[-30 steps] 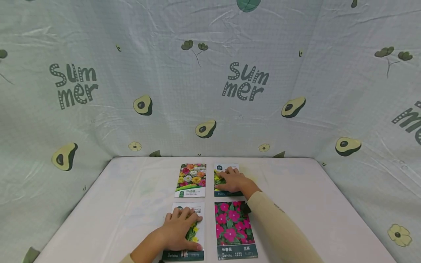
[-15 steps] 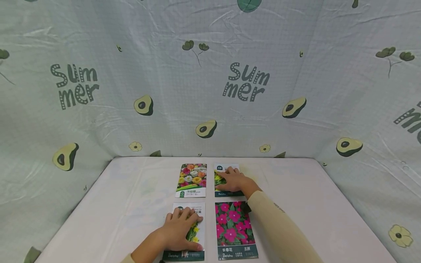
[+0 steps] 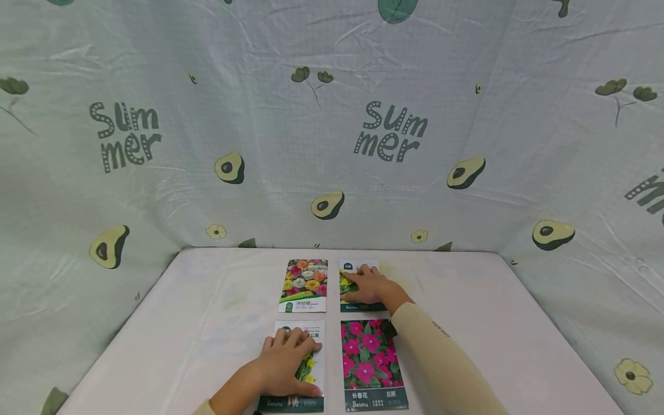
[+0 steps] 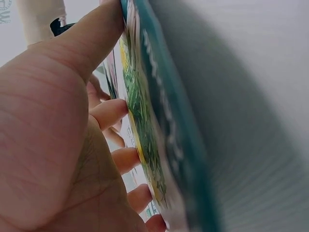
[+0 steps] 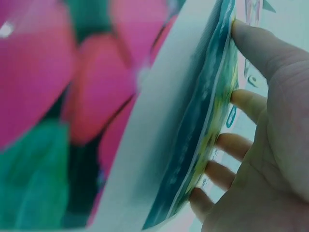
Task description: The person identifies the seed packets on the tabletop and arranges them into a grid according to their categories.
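Note:
Flat seed packets lie in two rows on the white table. My left hand point(image 3: 285, 363) rests on the near-left packet point(image 3: 315, 369), which has yellow flowers, green stems and a dark teal bottom band. In the left wrist view, spread fingertips and the thumb touch that packet's face point(image 4: 140, 106). Farther off, my right hand point(image 3: 367, 286) touches the far-right packet point(image 3: 358, 308), yellow-flowered with a similar band, partly hidden beneath it. Its fingers are spread against the packet's face point(image 5: 212, 130) in the right wrist view. Neither hand curls round a packet.
A packet with mixed rose-like blooms point(image 3: 305, 285) lies at the far left of the group. Below my right forearm is a packet with pink flowers point(image 3: 370, 363). Beyond the table point(image 3: 207, 323) hangs a pale curtain point(image 3: 270, 132) printed with avocados.
Both hands stay on the same packets. The whole head view has shifted slightly down and to the right.

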The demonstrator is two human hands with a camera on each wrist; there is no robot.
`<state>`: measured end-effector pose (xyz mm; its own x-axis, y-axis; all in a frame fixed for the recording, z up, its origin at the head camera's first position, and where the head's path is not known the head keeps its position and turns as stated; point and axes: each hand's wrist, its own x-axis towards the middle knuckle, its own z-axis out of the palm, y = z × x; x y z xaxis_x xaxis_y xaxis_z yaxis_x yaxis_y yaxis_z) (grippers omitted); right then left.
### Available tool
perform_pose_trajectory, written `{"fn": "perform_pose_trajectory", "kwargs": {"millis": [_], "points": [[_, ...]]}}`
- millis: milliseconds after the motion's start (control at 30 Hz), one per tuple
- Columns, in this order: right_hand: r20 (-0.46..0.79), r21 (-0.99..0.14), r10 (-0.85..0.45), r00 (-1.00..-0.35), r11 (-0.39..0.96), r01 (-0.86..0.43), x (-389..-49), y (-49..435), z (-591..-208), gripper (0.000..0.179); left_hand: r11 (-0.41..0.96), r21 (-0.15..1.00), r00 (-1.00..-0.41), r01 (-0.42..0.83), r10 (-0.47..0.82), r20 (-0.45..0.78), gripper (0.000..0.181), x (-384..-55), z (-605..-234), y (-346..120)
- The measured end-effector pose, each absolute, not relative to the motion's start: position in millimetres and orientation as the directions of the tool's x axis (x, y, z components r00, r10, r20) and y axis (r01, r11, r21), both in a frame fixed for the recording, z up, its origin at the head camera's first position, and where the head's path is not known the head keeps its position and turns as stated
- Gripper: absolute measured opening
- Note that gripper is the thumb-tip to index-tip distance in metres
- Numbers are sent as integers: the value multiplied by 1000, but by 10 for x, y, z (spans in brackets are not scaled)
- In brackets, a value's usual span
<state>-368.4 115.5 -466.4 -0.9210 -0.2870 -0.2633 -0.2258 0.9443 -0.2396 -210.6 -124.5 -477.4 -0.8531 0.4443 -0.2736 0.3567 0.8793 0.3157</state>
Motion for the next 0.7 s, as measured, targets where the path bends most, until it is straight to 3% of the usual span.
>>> {"fn": "perform_pose_trajectory", "kwargs": {"millis": [700], "points": [[-246,-230,-285,-927,946,-230,-3691,1131,-4685,77,879,333,-840,341,444,-311,81,-2096,-4661,-1239]]}}
